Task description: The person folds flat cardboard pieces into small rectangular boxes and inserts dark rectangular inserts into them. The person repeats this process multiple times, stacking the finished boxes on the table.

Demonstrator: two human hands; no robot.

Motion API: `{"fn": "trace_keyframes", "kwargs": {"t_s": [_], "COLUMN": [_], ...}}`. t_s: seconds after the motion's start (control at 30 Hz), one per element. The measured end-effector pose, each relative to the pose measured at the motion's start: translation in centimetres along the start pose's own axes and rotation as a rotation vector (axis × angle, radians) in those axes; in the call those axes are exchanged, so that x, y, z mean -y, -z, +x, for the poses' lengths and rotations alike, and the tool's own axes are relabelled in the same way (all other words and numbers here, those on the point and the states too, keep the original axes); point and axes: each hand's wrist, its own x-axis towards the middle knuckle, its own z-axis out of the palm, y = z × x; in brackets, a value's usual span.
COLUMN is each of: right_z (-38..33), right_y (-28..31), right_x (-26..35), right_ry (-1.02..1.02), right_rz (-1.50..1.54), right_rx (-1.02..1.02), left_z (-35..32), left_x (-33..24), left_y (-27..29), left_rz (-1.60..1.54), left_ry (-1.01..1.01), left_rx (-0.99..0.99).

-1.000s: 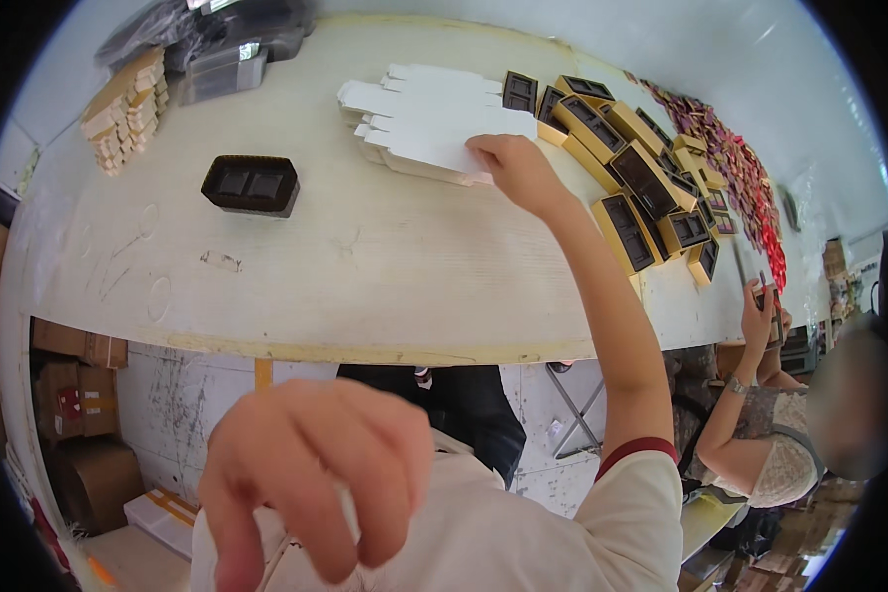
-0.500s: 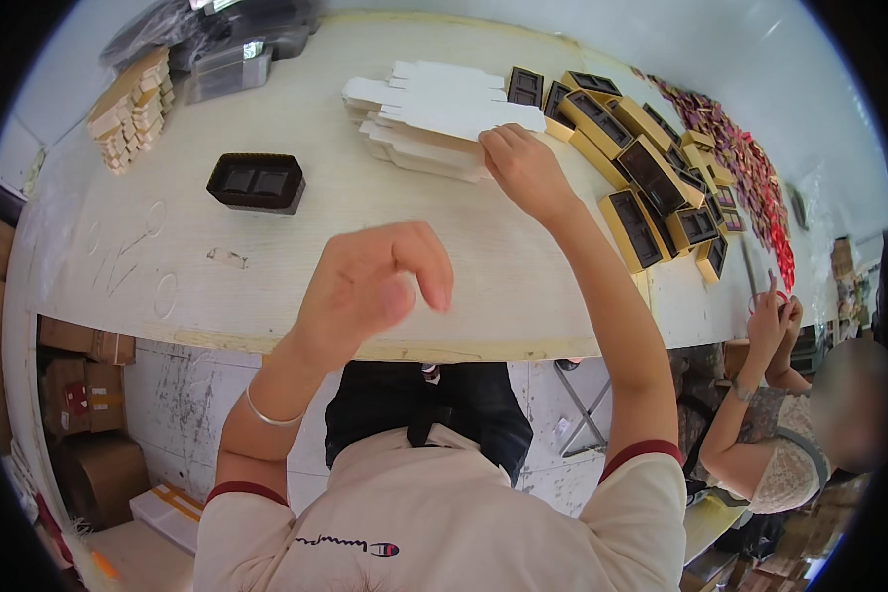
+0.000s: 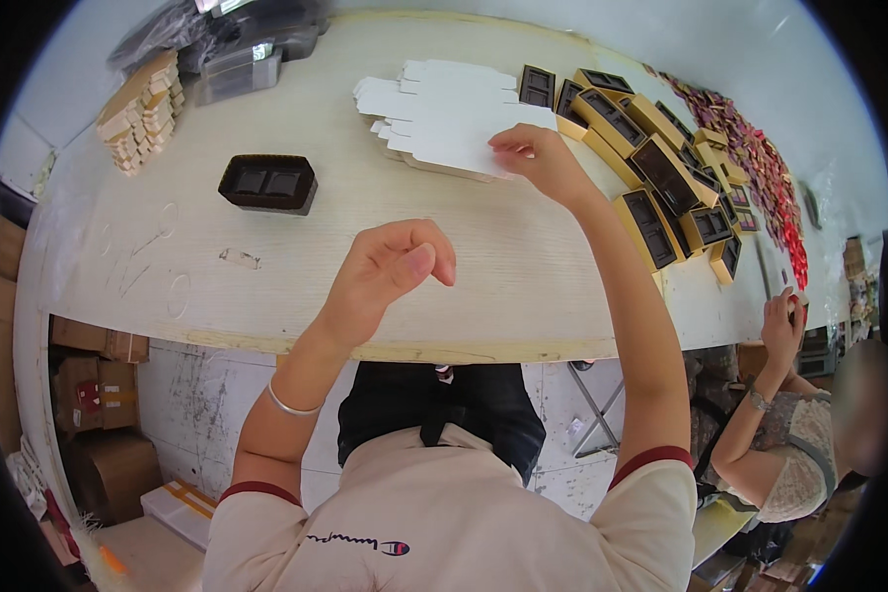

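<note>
At my ten o'clock sits a black tray (image 3: 267, 183); a stack of tan cartons (image 3: 143, 109) farther out at eleven; gold boxes (image 3: 651, 168) at two; a co-worker (image 3: 809, 434) at four.

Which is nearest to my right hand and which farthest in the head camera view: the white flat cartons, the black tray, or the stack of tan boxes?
From the right hand:
1. White flat cartons: fingertips touching the pile's near edge.
2. Black tray: alone on the table, to the left.
3. Stack of tan boxes: far left corner.

Pale table (image 3: 365, 286) bears white flat cartons (image 3: 444, 118), black tray (image 3: 266, 183), gold boxes (image 3: 651, 168).
</note>
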Motion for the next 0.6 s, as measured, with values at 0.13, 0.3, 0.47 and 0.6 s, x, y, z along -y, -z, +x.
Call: {"fn": "trace_keyframes", "kwargs": {"t_s": [0.13,0.3,0.47,0.6], "right_z": [-0.4,0.2,0.5,-0.6], "right_y": [-1.3,-0.4,-0.6,-1.9], "right_x": [1.0,0.4,0.2,0.6], "right_ry": [0.208,0.098,0.230,0.409], "right_rz": [-0.333,-0.197,-0.440,-0.603], "right_rx": [-0.023,0.066,-0.002,-0.140], "left_z": [0.0,-0.1,0.0,-0.2], "left_x": [0.0,0.4,0.2,0.2], "left_y": [0.2,0.2,-0.3,-0.3], "left_rz": [0.005,0.013,0.023,0.047], "left_ry": [0.003,0.013,0.005,0.013], "left_rx": [-0.021,-0.002,-0.006,-0.013]}}
